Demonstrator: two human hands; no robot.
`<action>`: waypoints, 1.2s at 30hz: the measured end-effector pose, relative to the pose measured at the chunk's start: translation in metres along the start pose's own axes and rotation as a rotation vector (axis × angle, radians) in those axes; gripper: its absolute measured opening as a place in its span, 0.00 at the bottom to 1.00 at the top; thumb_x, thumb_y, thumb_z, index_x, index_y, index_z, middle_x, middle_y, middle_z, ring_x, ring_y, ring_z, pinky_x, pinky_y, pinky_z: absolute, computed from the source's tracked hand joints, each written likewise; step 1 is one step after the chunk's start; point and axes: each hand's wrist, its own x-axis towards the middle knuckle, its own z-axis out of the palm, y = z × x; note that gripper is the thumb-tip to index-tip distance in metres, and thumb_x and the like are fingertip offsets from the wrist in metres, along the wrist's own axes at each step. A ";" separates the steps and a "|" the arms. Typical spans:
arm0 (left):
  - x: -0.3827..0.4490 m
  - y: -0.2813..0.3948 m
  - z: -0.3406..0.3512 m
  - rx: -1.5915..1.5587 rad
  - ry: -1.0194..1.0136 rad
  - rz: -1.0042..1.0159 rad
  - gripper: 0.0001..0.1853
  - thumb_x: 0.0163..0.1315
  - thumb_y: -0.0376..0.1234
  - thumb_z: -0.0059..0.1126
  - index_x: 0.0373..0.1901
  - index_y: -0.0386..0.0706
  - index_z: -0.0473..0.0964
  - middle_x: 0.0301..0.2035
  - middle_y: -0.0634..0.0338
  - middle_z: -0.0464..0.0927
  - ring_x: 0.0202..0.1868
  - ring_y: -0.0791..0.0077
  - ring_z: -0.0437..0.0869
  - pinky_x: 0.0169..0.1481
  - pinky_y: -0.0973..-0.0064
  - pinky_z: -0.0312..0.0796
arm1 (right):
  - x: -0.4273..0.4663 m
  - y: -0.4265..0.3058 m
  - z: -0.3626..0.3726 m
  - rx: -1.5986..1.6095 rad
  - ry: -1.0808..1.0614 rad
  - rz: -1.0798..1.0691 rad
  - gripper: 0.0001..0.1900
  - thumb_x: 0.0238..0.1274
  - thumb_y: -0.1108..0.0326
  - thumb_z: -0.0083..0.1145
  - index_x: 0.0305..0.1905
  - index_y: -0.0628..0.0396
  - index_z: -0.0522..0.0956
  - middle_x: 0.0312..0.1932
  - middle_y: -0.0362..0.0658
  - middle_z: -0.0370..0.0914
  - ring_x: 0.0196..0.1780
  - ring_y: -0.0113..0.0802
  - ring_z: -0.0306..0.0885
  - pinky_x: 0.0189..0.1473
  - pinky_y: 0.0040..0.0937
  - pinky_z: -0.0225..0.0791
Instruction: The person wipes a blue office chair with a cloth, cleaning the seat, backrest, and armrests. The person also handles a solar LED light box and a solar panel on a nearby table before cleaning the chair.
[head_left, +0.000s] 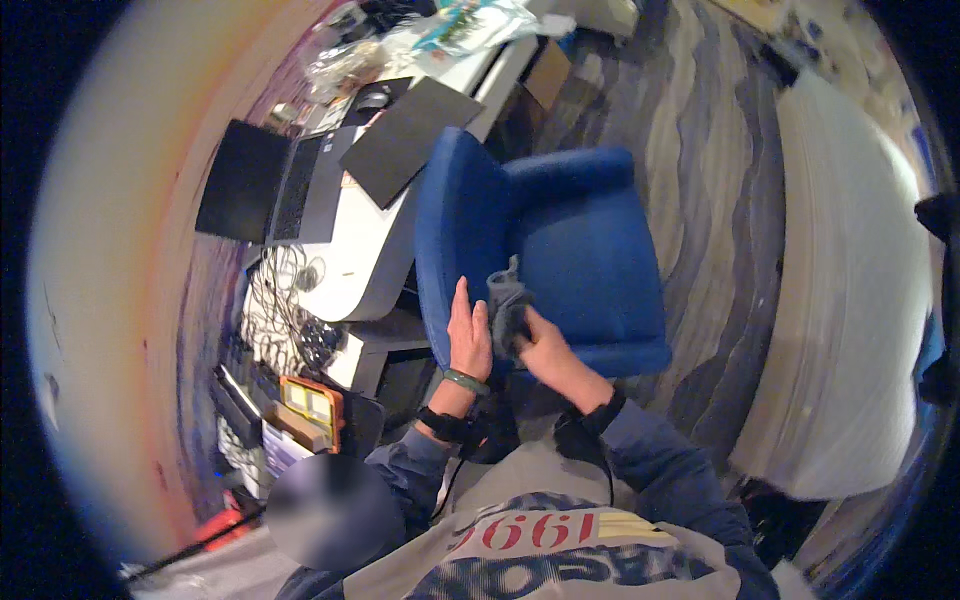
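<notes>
A small grey drawstring pouch (507, 309) is held upright in front of me, with its cord loop standing out at the top. My right hand (553, 358) grips the pouch low on its right side, and my fingertips are partly hidden behind it. Along the pouch's left side is my left hand (470, 339), its fingers straight and a bangle on the wrist. Whether the left palm touches the cloth I cannot tell. Beneath both hands is a blue upholstered armchair (589, 259), seen from above.
To the left, a white desk (386, 259) bears an open laptop (307, 187), a dark flat panel (409, 142), a mouse (373, 100) and tangled cables (277, 289). An orange-edged case (315, 405) stands lower left. A bed (840, 300) lies right, across patterned carpet (697, 187).
</notes>
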 end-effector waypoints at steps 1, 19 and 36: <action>0.004 -0.003 -0.003 0.113 0.065 0.042 0.29 0.74 0.41 0.42 0.71 0.34 0.57 0.69 0.40 0.62 0.73 0.44 0.59 0.74 0.53 0.52 | 0.004 -0.008 0.001 -0.278 -0.092 -0.022 0.21 0.60 0.78 0.55 0.60 0.58 0.73 0.58 0.55 0.77 0.61 0.51 0.75 0.62 0.38 0.67; 0.027 -0.064 -0.091 -0.311 -0.151 -0.388 0.37 0.76 0.51 0.35 0.73 0.30 0.52 0.74 0.40 0.52 0.76 0.51 0.52 0.78 0.67 0.46 | 0.253 -0.017 0.076 -1.163 -0.182 -0.647 0.19 0.55 0.67 0.56 0.53 0.60 0.77 0.56 0.61 0.72 0.68 0.56 0.64 0.68 0.53 0.59; 0.108 -0.073 -0.061 0.003 0.155 0.026 0.23 0.67 0.32 0.54 0.62 0.37 0.67 0.62 0.43 0.68 0.65 0.45 0.68 0.68 0.57 0.62 | 0.254 -0.095 0.070 -0.385 -0.762 0.368 0.19 0.62 0.69 0.61 0.57 0.59 0.75 0.54 0.48 0.78 0.61 0.39 0.74 0.66 0.35 0.64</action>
